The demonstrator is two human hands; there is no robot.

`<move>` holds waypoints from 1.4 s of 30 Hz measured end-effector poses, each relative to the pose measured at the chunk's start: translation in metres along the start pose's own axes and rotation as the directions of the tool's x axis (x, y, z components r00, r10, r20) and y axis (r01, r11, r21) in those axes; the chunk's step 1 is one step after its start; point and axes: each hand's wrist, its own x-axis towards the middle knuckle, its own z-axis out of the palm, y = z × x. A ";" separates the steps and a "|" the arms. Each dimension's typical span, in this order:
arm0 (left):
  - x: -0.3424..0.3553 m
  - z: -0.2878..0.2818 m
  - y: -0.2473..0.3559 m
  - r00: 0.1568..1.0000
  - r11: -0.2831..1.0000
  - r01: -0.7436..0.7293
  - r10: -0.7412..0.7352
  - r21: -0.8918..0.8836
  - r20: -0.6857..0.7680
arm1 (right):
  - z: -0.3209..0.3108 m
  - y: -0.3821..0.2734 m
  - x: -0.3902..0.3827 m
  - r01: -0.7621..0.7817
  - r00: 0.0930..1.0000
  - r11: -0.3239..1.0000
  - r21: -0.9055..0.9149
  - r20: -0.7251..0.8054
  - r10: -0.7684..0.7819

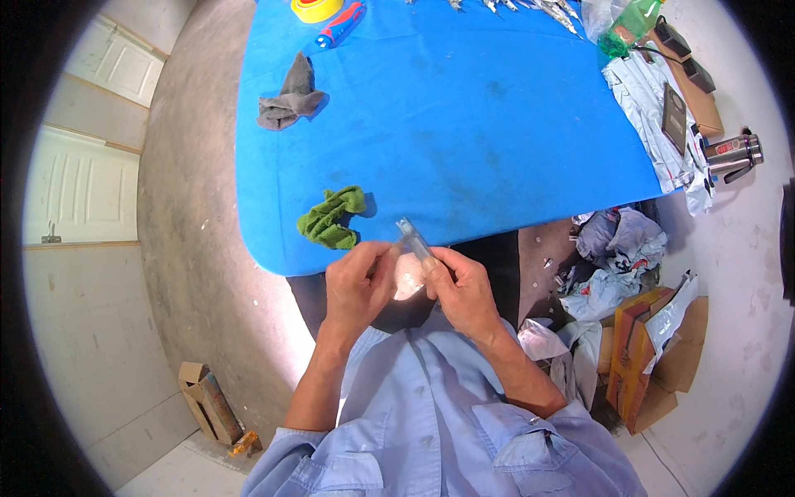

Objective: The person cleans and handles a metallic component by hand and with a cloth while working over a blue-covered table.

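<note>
Close to my body, just off the near edge of the blue-covered table, my right hand (460,282) grips a narrow grey, partly see-through stick-like piece (416,244) with a pale, shiny tip. Its exact kind is too small to make out. My left hand (356,280) is closed right beside it, fingertips pinched near the piece's side. Whatever those fingers may hold is hidden. A crumpled green cloth (331,217) lies on the table just beyond my left hand. Farther off to the left sits a bunched grey cloth (291,98).
On the blue tabletop (464,124) a yellow tape roll (316,8) and a red-and-blue handled tool (339,25) lie far left. Silvery pieces line the far edge. A green bottle (636,21) and steel flask (733,156) are at right. Cardboard boxes (642,356) stand below.
</note>
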 end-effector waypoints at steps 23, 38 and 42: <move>0.004 -0.003 0.009 1.000 1.000 -0.004 0.004 -0.001 0.019 | -0.002 -0.001 0.002 -0.029 0.999 1.000 0.000 0.019 0.029; -0.005 0.004 0.003 0.997 0.998 -0.059 0.060 -0.019 0.038 | -0.002 0.003 0.004 -0.004 1.000 1.000 -0.004 0.009 0.004; -0.001 0.005 0.001 0.999 0.999 -0.050 0.050 0.017 0.014 | -0.002 0.005 0.003 -0.008 1.000 1.000 0.022 0.016 0.008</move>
